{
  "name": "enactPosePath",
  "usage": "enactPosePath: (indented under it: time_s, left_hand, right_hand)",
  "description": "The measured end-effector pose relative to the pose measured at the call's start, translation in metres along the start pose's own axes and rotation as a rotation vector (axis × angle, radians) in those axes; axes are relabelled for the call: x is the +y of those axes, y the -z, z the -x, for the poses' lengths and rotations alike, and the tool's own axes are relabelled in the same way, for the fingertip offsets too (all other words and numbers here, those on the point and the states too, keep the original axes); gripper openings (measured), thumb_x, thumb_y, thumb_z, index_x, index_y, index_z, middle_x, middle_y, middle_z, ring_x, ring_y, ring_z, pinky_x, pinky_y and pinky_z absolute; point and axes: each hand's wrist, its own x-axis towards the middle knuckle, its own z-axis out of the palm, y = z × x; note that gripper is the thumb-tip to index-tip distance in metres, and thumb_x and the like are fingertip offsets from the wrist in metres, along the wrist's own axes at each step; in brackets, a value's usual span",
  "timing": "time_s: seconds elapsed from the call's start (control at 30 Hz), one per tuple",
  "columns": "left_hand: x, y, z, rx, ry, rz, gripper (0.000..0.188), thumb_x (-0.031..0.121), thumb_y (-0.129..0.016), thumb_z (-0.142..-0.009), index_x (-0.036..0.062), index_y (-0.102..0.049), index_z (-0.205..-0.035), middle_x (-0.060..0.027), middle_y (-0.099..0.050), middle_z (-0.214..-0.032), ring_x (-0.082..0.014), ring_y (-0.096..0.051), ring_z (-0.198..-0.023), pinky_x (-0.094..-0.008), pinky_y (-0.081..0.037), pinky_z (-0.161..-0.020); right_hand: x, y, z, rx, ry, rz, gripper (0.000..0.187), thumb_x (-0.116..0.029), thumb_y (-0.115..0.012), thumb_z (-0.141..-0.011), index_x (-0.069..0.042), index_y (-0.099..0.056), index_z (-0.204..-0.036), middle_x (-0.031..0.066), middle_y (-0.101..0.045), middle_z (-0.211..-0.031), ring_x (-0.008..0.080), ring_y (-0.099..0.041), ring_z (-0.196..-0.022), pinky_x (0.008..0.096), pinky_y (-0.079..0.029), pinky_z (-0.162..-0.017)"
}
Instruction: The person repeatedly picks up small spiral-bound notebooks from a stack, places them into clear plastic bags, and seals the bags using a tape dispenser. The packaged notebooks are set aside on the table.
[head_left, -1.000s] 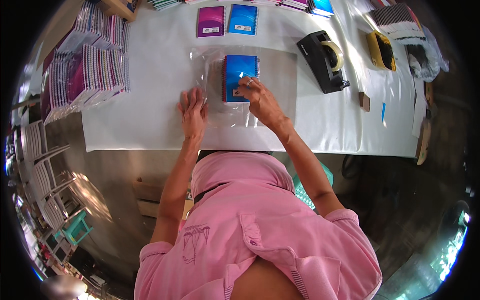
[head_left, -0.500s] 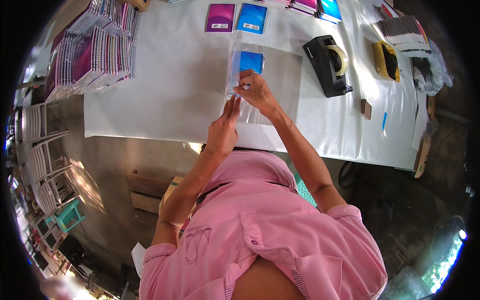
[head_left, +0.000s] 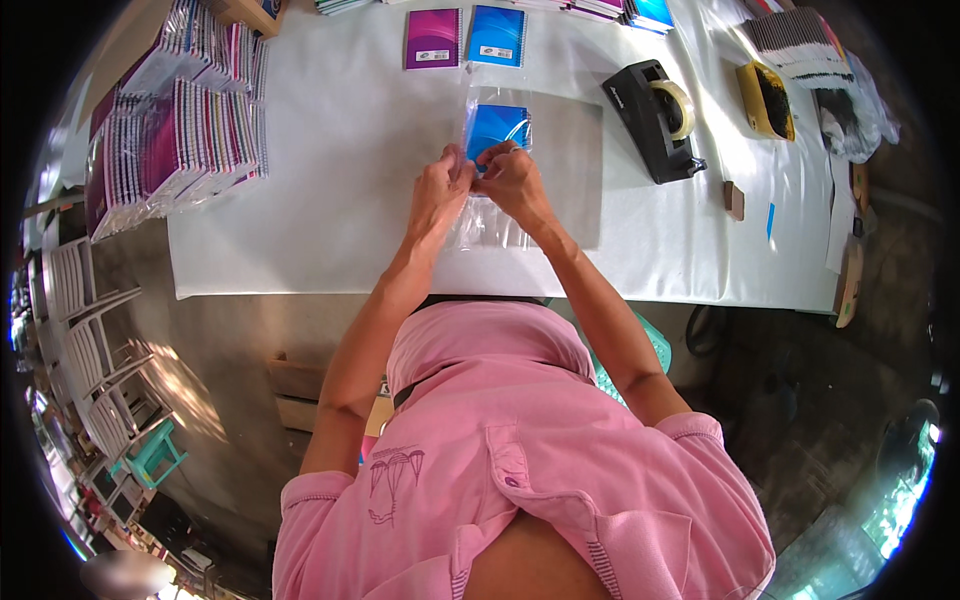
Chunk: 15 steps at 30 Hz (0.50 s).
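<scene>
Pink shirt, one, nearest. Two bare hands meet at one clear plastic wrapper: the right hand has its fingertips pinched together on it; the left hand has fingers curled at its left edge, grip cannot be told. One blue notebook lies within or beneath the wrapper, partly hidden by the fingers. Rightward, one black tape dispenser. Beyond, two notebooks side by side: one purple cover, one blue cover.
</scene>
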Motion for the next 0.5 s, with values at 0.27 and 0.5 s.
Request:
enactPosePath:
  time_s: [0.27,0.5]
  left_hand:
    - [0.001,0.003,0.001,-0.006,0.017,0.196,0.036,0.032,-0.052,-0.097,-0.0028,-0.061,-0.103,0.0013,-0.055,-0.078,-0.0096,-0.047,-0.074,-0.0258,-0.041,-0.070]
    - [-0.009,0.020,-0.009,-0.118,0.105,0.126,0.048,0.039,-0.050,-0.097,-0.0020,-0.056,-0.120,-0.0199,-0.067,-0.100,-0.0253,-0.066,-0.094,-0.0347,-0.048,-0.080]
  right_hand:
    - [0.000,0.010,-0.002,-0.130,-0.055,-0.149,0.025,-0.016,-0.082,-0.068,0.002,-0.066,-0.067,0.0103,-0.059,-0.108,0.0227,-0.057,-0.099,0.0338,-0.046,-0.083]
    - [0.004,0.011,-0.005,-0.127,-0.135,-0.215,0.023,-0.015,-0.081,-0.068,0.001,-0.066,-0.067,0.0088,-0.059,-0.108,0.0217,-0.055,-0.101,0.0341,-0.045,-0.083]
